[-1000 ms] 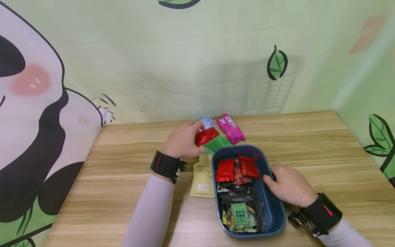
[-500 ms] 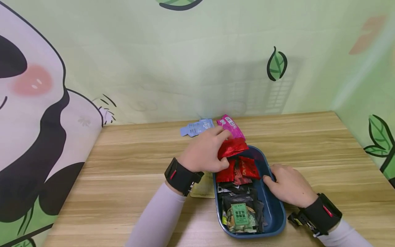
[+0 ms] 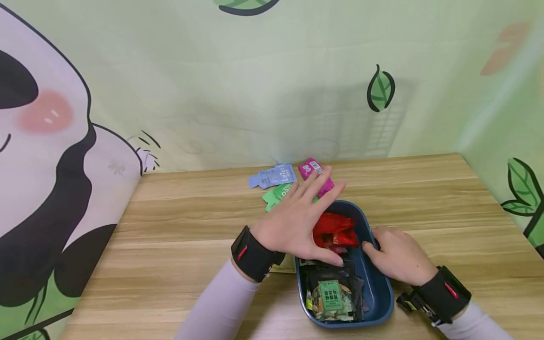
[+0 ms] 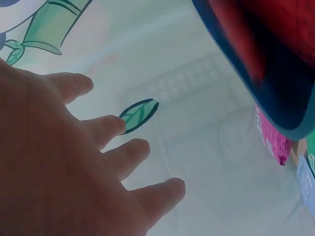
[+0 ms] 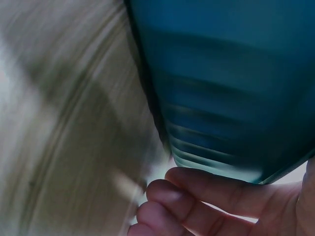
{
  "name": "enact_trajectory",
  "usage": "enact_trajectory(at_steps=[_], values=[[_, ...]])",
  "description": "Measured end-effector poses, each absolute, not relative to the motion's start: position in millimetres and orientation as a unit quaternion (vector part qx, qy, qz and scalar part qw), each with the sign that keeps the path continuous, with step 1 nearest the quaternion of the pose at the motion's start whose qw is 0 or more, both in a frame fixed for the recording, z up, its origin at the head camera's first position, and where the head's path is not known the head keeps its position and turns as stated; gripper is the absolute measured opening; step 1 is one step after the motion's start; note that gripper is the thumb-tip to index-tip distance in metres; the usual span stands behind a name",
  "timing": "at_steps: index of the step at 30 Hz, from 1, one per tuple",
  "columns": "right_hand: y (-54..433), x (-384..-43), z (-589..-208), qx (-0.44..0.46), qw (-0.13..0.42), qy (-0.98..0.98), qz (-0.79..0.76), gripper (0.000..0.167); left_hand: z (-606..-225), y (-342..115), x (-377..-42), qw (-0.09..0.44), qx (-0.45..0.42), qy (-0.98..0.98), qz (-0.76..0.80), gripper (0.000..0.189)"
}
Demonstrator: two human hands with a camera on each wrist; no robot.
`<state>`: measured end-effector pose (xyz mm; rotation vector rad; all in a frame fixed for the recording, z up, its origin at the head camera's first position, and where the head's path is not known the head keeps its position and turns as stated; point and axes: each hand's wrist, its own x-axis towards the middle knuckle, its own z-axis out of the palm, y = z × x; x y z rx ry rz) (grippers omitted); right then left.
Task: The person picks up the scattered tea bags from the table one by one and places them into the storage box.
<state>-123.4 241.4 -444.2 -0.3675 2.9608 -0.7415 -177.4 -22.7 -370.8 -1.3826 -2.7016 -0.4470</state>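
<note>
My left hand hovers over the left side of a dark blue plastic bin, its fingers spread and holding nothing. Under it in the bin lie several red packets, partly hidden by the hand. Nearer me in the same bin are black packets, the top one a black packet with a green label. My right hand grips the bin's right rim, thumb over the edge. In the right wrist view its fingers curl against the bin's outer wall.
Behind the bin on the wooden table lie a light blue sachet, green sachets and a pink packet. A beige sachet shows partly beneath the left wrist. A printed cloth wall borders the table's back.
My left hand carried a red packet from the table rightward to the bin and let it go there, its fingers now spread. The right hand and bin stayed in place.
</note>
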Motion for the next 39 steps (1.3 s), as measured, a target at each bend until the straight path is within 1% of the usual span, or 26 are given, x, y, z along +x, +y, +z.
enact_trajectory(at_steps=[2, 7, 13, 17, 25, 28, 34, 39], values=[[242.1, -123.7, -444.5, -0.120, 0.035, 0.962, -0.242, 0.026, -371.6, -22.8, -177.1, 0.028, -0.446, -0.883, -0.145, 0.136], [242.6, -123.9, -443.3, -0.119, 0.039, 0.963, -0.241, 0.026, -373.9, -25.5, -183.7, 0.014, -0.428, -0.891, -0.152, 0.130], [241.4, -124.1, -442.6, -0.126, 0.028, 0.964, -0.232, 0.028, -379.1, -32.1, -200.5, -0.014, -0.410, -0.901, -0.145, 0.128], [241.0, -123.7, -443.3, -0.128, 0.027, 0.964, -0.234, 0.029, -381.4, -33.8, -219.8, -0.039, -0.398, -0.908, -0.128, 0.124], [241.9, -123.4, -444.1, -0.125, 0.027, 0.963, -0.237, 0.028, -376.7, -27.2, -274.0, -0.108, -0.352, -0.924, -0.101, 0.115], [242.3, -123.3, -444.1, -0.126, 0.027, 0.964, -0.233, 0.028, -374.8, -22.2, -289.0, -0.117, -0.342, -0.928, -0.087, 0.114], [243.0, -123.5, -443.9, -0.127, 0.025, 0.965, -0.229, 0.025, -376.3, -8.1, -307.5, -0.125, -0.323, -0.936, -0.063, 0.110], [243.4, -123.8, -444.5, -0.128, 0.031, 0.963, -0.233, 0.024, -385.1, 4.1, -317.5, -0.120, -0.346, -0.930, -0.017, 0.104]])
